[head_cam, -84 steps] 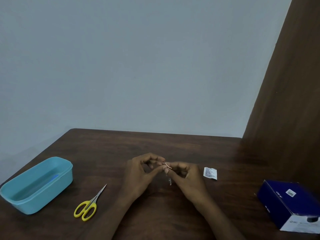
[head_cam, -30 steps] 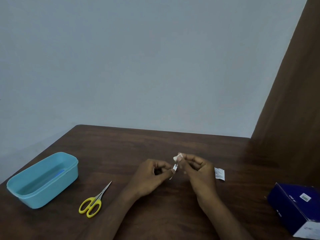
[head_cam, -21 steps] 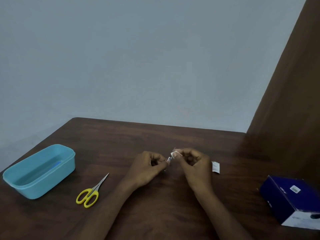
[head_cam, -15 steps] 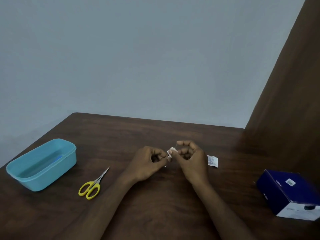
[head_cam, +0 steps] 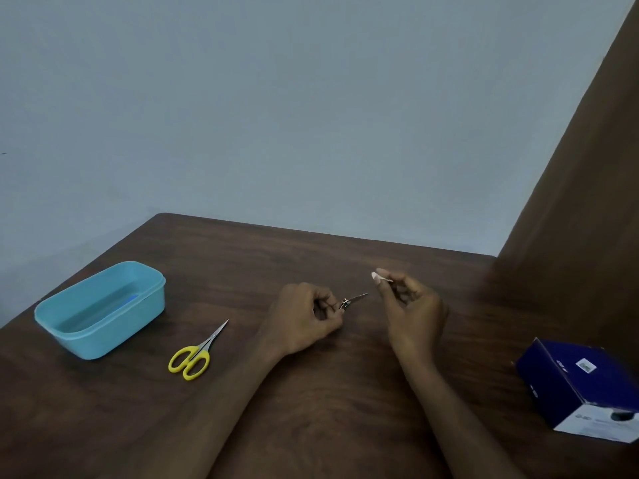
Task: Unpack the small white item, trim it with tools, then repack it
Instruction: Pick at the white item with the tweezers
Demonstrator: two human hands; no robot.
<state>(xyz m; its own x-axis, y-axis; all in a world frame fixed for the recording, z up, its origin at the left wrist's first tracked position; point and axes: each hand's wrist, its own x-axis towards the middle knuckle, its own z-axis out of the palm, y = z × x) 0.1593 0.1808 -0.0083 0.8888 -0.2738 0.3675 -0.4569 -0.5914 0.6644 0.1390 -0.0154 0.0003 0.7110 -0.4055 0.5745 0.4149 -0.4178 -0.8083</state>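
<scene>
Both hands are up, the trimming tool in one and the small white item in the other.

The left hand (head_cam: 304, 316) is closed around a small metal tool (head_cam: 352, 300), its tip pointing toward the other hand. The right hand (head_cam: 409, 302) pinches the small white item (head_cam: 377, 277) at the fingertips, just apart from the tool tip, probably so the edge stays free for cutting. Left of the tool grip lie the yellow scissors (head_cam: 193, 354), untouched, and further the blue tub (head_cam: 103, 305). Well right of the pinch stands a dark blue box (head_cam: 581, 385). Nothing on the table (head_cam: 345, 392) blocks the hands; I cannot see the wrapper.
</scene>
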